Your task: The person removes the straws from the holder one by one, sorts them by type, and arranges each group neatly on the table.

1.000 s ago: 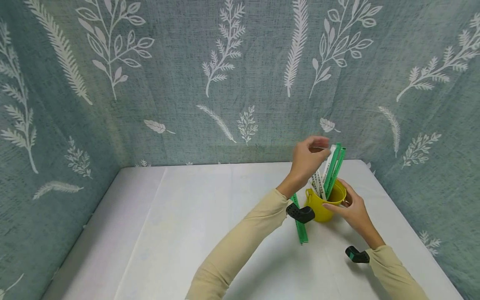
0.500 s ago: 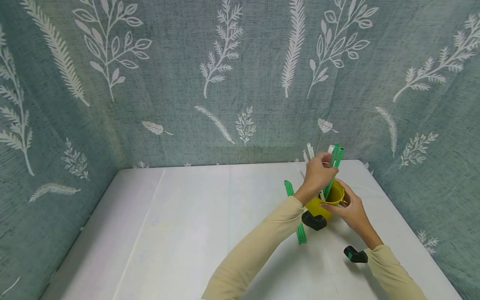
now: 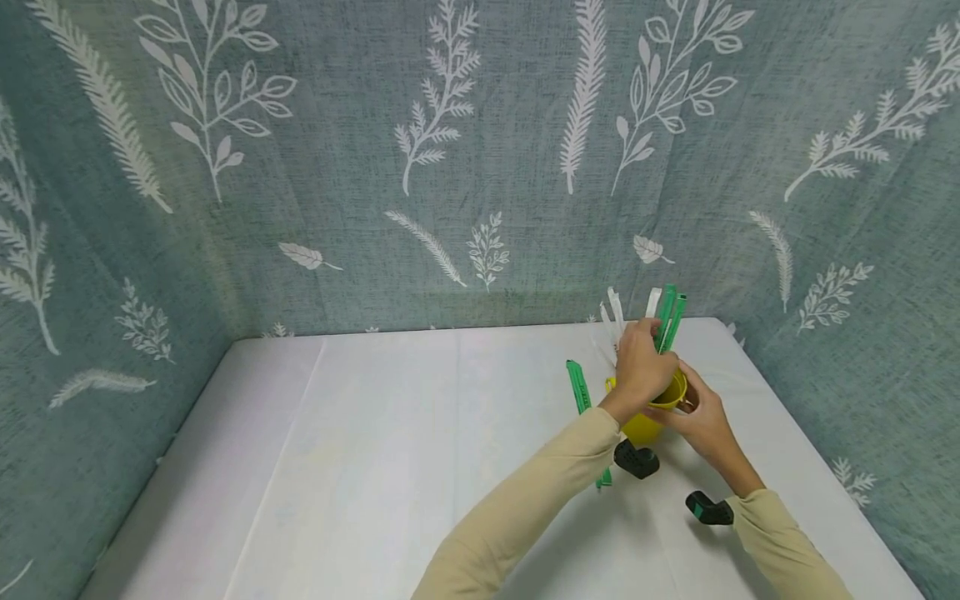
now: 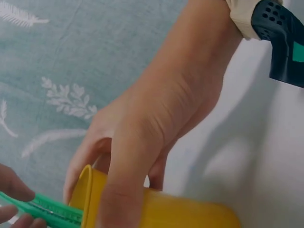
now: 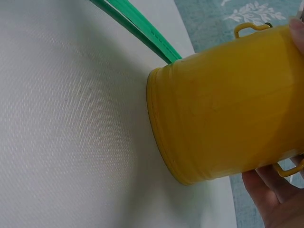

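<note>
1. Yellow bucket (image 3: 660, 412) stands on the white table (image 3: 375, 467), already holding green and white strips (image 3: 666, 321); the left hand (image 3: 643, 367) pinches some inside it, and one green strip (image 3: 583, 400) lies outside, left to go.
2. Left wrist: the right hand (image 4: 156, 123) curls around the rim.
3. Right wrist: the bucket's wall (image 5: 223, 104) sits upright on the table.

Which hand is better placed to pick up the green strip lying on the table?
Probably the left hand. The strip lies on its side of the yellow cup, beside its forearm, though its fingers hold strips in the cup. The right hand grips the cup's far side.
</note>
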A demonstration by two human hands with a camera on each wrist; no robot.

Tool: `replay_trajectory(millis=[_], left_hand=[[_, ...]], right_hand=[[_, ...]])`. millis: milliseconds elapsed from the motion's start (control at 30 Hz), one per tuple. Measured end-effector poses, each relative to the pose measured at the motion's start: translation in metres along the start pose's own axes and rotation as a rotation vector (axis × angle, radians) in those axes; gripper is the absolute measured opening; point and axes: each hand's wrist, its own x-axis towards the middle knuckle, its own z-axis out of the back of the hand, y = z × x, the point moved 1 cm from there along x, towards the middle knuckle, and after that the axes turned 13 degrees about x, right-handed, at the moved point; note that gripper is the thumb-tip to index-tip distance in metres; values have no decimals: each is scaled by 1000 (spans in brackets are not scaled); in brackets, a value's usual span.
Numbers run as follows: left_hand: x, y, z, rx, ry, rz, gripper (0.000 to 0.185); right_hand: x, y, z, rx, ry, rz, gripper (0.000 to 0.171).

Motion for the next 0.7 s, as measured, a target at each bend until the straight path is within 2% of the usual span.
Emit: replay_trajectory(millis=[300,500,700], left_hand=[[-1,-1,-2,84,54,-24,40],[-2,2,-7,146,43,-80,37],[-3,3,-11,133,63,-102,29]], right_hand=[[-2,5,-1,-14,-7,16,83],[-1,-2,0,-22,-10,7,84],[-1,-3,1,-16,-7,15,83]])
